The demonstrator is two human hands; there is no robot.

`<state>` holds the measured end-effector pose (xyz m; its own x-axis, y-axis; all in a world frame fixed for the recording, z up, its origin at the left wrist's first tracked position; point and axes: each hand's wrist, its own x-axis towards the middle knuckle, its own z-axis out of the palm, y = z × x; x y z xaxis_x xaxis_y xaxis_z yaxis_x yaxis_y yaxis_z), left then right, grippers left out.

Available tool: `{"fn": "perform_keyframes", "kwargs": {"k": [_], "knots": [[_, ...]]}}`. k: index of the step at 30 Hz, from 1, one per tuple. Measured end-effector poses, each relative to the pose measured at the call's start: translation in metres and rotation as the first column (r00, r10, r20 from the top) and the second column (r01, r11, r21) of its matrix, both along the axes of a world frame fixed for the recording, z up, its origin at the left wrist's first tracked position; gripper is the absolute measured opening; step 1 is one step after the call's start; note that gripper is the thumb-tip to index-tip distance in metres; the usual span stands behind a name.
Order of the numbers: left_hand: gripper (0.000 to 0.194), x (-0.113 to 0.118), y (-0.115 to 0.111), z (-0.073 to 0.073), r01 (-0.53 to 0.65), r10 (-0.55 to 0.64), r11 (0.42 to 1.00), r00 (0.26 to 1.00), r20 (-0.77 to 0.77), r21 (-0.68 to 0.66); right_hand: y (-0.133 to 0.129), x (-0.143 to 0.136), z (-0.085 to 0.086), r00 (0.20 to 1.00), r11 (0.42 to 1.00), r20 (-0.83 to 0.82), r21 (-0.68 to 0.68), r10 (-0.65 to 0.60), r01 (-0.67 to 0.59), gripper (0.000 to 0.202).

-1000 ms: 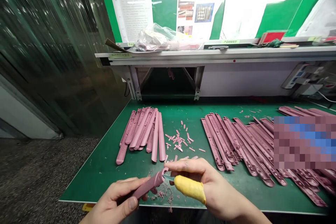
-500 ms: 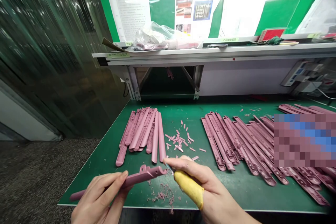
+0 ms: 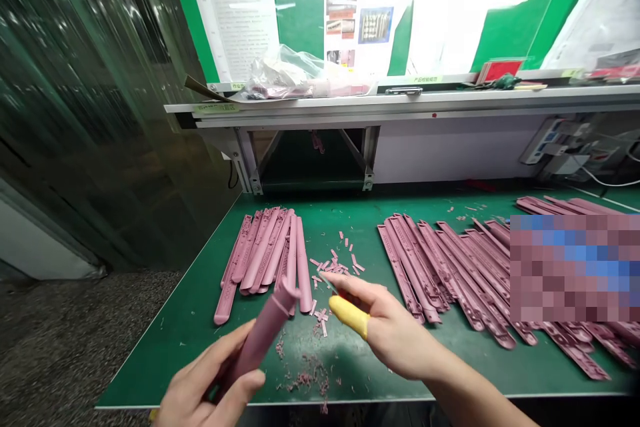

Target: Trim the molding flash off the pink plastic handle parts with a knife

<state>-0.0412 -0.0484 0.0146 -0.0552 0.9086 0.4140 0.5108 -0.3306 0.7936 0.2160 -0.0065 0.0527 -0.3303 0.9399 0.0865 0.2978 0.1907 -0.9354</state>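
Observation:
My left hand point(image 3: 215, 377) is wrapped round a pink plastic part point(image 3: 267, 333), which tilts up to the right above the table's front edge. My right hand point(image 3: 385, 320), with a yellow cover on its thumb, pinches a small thin blade point(image 3: 329, 282) whose tip points up and left. The blade and the held part are apart. Behind the left hand lies a bunch of similar pink parts point(image 3: 270, 247). Small pink offcuts point(image 3: 333, 263) and curled shavings point(image 3: 305, 379) are scattered between and in front of the hands.
More pink parts point(image 3: 450, 273) cover the right side of the green table point(image 3: 175, 347). A shelf point(image 3: 300, 112) crosses behind, bearing a clear plastic bag point(image 3: 290, 70). A power strip point(image 3: 543, 140) is at the back right.
My left hand has turned the pink part from nearly level to steeply raised, its smooth side now showing. My right hand has moved slightly up, with the blade away from the part's end.

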Motion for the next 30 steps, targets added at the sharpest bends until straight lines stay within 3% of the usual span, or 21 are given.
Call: {"fn": "perform_keyframes", "kwargs": {"k": [2, 4, 7, 9, 11, 15, 18, 26, 30], "knots": [[0.054, 0.020, 0.001, 0.001, 0.045, 0.034, 0.953, 0.967, 0.252, -0.299, 0.000, -0.002, -0.015, 0.990, 0.993, -0.134, -0.109, 0.035, -0.049, 0.039], [0.058, 0.038, 0.003, 0.003, 0.066, 0.163, 0.886, 0.882, 0.443, -0.458, -0.003, -0.007, -0.031, 0.981, 0.992, -0.193, -0.109, 0.034, -0.056, 0.038], [0.053, 0.056, 0.007, 0.002, 0.126, 0.337, 0.799, 0.716, 0.611, -0.588, -0.004, -0.014, -0.048, 0.998, 0.995, -0.059, 0.100, 0.021, -0.015, 0.033], [0.055, 0.063, 0.008, 0.000, 0.190, 0.428, 0.739, 0.608, 0.669, -0.646, -0.002, -0.018, -0.050, 0.997, 0.970, 0.063, 0.241, -0.039, 0.023, 0.034], [0.058, 0.068, 0.007, -0.002, 0.233, 0.452, 0.710, 0.573, 0.683, -0.665, 0.004, -0.020, -0.047, 0.985, 0.942, 0.144, 0.334, -0.092, 0.039, 0.040], [0.050, 0.076, 0.004, 0.001, 0.241, 0.376, 0.734, 0.635, 0.675, -0.635, 0.020, -0.025, -0.043, 0.918, 0.846, 0.352, 0.533, -0.185, -0.034, 0.060], [0.044, 0.080, 0.003, 0.004, 0.247, 0.339, 0.757, 0.643, 0.687, -0.605, 0.031, -0.026, -0.040, 0.834, 0.788, 0.484, 0.607, -0.265, -0.102, 0.072], [0.027, 0.076, 0.000, 0.008, 0.341, 0.273, 0.771, 0.586, 0.763, -0.538, 0.032, -0.023, -0.020, 0.749, 0.767, 0.605, 0.605, -0.268, -0.214, 0.063], [0.030, 0.075, 0.014, 0.010, 0.280, 0.305, 0.801, 0.570, 0.763, -0.530, -0.004, -0.038, -0.036, 0.791, 0.772, 0.592, 0.573, -0.158, -0.275, 0.056]]}}
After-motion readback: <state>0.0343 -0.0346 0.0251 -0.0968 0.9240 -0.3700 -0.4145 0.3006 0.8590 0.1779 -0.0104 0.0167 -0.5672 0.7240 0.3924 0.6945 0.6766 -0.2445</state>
